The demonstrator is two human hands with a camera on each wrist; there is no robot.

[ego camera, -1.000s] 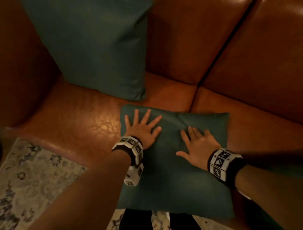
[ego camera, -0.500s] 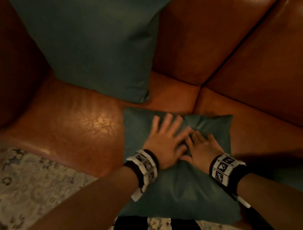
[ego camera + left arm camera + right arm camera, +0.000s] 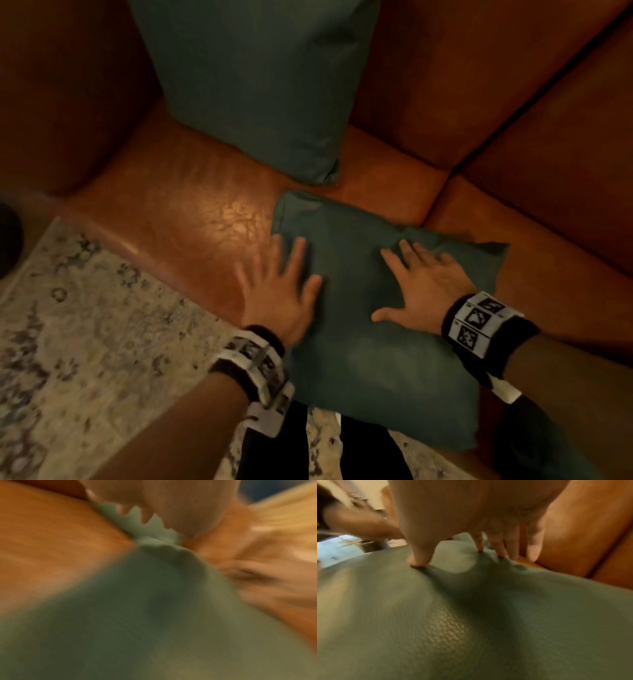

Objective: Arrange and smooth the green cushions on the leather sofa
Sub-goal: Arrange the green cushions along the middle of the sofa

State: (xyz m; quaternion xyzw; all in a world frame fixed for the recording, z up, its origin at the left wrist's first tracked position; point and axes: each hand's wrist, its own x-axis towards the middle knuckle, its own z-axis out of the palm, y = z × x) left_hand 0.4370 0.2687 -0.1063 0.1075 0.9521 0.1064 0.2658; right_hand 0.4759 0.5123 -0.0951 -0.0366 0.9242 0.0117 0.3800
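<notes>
- We are observing a flat green cushion (image 3: 376, 342) lying on the seat of the leather sofa (image 3: 178, 219), its near edge overhanging the seat's front.
- We are seeing the left hand (image 3: 277, 294) lying flat with fingers straight and spread, resting across the left edge of the flat cushion, its outer fingers over the seat; it is gripping nothing.
- We are seeing the right hand (image 3: 424, 287) pressing down on the flat cushion's far right part, fingers extended and thumb (image 3: 419, 559) splayed; the fingertips (image 3: 480, 547) are denting the fabric, and nothing is being clasped.
- We are noting a second green cushion (image 3: 253, 85) standing upright behind the flat cushion, leaning against the sofa's backrest, apart from it.
- We are noting a patterned rug (image 3: 85, 342) lying on the floor in front of the sofa.
- The left wrist view is blurring heavily.
</notes>
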